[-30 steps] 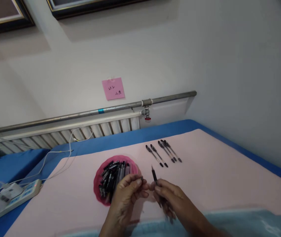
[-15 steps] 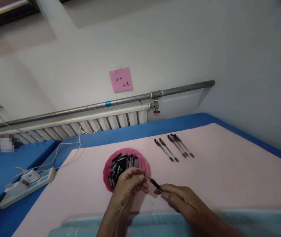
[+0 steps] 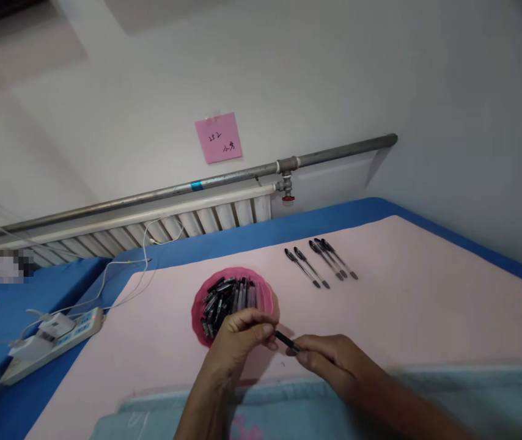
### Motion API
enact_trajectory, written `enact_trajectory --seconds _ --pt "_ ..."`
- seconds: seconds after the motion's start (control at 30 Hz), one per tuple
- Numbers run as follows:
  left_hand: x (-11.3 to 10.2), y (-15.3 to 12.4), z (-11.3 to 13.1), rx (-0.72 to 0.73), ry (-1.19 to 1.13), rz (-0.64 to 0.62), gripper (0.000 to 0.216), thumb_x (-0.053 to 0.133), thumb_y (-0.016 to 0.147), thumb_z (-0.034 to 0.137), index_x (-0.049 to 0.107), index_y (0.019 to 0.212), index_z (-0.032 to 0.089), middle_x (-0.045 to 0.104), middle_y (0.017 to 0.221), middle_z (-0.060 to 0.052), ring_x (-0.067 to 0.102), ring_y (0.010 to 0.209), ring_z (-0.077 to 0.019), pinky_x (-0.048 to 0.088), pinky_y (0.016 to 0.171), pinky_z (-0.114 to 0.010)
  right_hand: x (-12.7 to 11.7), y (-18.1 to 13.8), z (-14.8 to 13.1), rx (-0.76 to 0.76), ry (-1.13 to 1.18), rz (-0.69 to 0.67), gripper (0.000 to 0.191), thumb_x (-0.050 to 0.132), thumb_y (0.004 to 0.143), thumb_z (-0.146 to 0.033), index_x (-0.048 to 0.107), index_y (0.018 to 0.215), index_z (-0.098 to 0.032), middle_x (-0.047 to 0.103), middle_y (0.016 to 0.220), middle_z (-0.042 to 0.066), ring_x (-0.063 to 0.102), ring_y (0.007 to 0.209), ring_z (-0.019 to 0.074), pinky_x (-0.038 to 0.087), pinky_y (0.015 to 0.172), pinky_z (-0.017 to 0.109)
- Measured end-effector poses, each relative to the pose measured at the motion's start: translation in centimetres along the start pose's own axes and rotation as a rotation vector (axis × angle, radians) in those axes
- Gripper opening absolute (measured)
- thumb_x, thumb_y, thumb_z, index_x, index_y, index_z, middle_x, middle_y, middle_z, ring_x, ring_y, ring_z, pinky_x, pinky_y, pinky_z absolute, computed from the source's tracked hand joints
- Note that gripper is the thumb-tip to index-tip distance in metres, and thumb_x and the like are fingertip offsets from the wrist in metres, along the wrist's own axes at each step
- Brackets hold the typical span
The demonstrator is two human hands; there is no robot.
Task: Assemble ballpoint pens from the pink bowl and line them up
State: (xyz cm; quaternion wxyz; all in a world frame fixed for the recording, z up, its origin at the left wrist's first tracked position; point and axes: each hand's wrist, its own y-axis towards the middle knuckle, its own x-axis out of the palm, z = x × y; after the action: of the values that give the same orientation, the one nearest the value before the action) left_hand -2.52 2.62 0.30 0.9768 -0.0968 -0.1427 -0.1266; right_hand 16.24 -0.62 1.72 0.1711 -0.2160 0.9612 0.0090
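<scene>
My right hand (image 3: 329, 357) grips a pen (image 3: 287, 340) by its barrel, and the black grip section points up and left. The thumb and forefinger of my left hand (image 3: 247, 333) are pinched together at the front end of that pen, around a small tip piece mostly hidden by the fingers. Just behind my left hand is a pink scalloped bowl (image 3: 195, 311), filled with black pen parts (image 3: 217, 305) and clear barrels (image 3: 247, 295). My left hand covers part of its near side.
Several capped pens (image 3: 320, 260) lie in a row on the pink sheet (image 3: 403, 293), back right. A white power strip (image 3: 82, 333) with plugs and cables is at left. A radiator (image 3: 206, 217) and pipe (image 3: 233, 177) run along the wall; light blue cloth (image 3: 173, 409) lies in front.
The pen's front end and the left fingertips, apart before, now meet. The small dark piece at the left fingertips is now covered. The view has tilted down slightly.
</scene>
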Motion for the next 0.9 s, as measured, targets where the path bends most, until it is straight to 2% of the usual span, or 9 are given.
enact_trajectory --seconds 0.17,0.27,0.4,0.57,0.67,0.77,0.9 --pt "1.2 0.2 -0.2 -0.011 -0.185 0.084 0.027 0.073 0.065 0.021 0.064 0.09 0.014 0.064 0.066 -0.001 0.059 0.055 -0.0105 0.046 0.058 -0.023 0.9 -0.2 0.3 -0.046 0.0 0.14 0.026 0.047 0.085 -0.033 0.07 0.084 -0.022 0.066 0.069 0.001 0.055 0.063 0.018 0.039 0.062 0.026" --pt "1.9 0.2 -0.3 -0.01 -0.222 0.105 0.019 0.066 0.073 0.031 0.06 0.079 0.014 0.06 0.058 0.001 0.056 0.051 -0.0094 0.044 0.053 -0.022 1.0 -0.3 0.2 -0.077 0.007 0.201 0.026 0.049 0.084 -0.034 0.07 0.092 -0.022 0.069 0.078 0.004 0.059 0.071 0.021 0.042 0.068 0.028" --pt "2.5 0.1 -0.6 -0.021 -0.123 0.089 0.02 0.065 0.074 0.031 0.054 0.067 0.015 0.056 0.047 0.002 0.049 0.041 -0.0075 0.038 0.047 -0.02 1.1 -0.2 0.6 -0.127 -0.064 0.182 0.025 0.047 0.086 -0.031 0.068 0.095 -0.021 0.069 0.083 0.005 0.06 0.075 0.0204 0.042 0.069 0.027" --pt "2.6 0.0 -0.7 -0.029 -0.133 0.094 0.019 0.069 0.07 0.028 0.056 0.067 0.014 0.056 0.047 0.003 0.048 0.041 -0.0062 0.036 0.047 -0.019 1.3 -0.2 0.8 -0.177 -0.113 0.158 0.022 0.045 0.088 -0.028 0.064 0.097 -0.02 0.067 0.085 0.004 0.059 0.074 0.0167 0.041 0.068 0.024" --pt "2.4 0.1 -0.8 -0.015 -0.127 0.125 0.022 0.07 0.068 0.03 0.056 0.065 0.014 0.051 0.043 0.005 0.042 0.038 -0.0049 0.031 0.043 -0.018 1.3 -0.2 0.3 -0.167 -0.021 0.13 0.021 0.044 0.088 -0.026 0.063 0.09 -0.019 0.063 0.079 0.002 0.055 0.071 0.0147 0.04 0.066 0.023" --pt "2.3 0.2 -1.0 0.001 -0.119 0.15 0.024 0.07 0.067 0.033 0.056 0.065 0.014 0.046 0.039 0.006 0.035 0.034 -0.004 0.023 0.038 -0.018 1.3 -0.1 0.0 -0.084 0.163 0.087 0.022 0.042 0.087 -0.025 0.063 0.083 -0.018 0.052 0.064 -0.002 0.045 0.057 0.0111 0.035 0.055 0.021" --pt "2.5 -0.1 -0.8 -0.018 -0.201 0.082 0.024 0.068 0.071 0.032 0.06 0.081 0.012 0.047 0.042 0.006 0.04 0.04 -0.0056 0.03 0.043 -0.019 1.5 0.2 0.4 0.058 0.385 0.025 0.026 0.036 0.087 -0.027 0.056 0.073 -0.018 0.033 0.047 -0.008 0.027 0.042 0.0088 0.023 0.042 0.021"
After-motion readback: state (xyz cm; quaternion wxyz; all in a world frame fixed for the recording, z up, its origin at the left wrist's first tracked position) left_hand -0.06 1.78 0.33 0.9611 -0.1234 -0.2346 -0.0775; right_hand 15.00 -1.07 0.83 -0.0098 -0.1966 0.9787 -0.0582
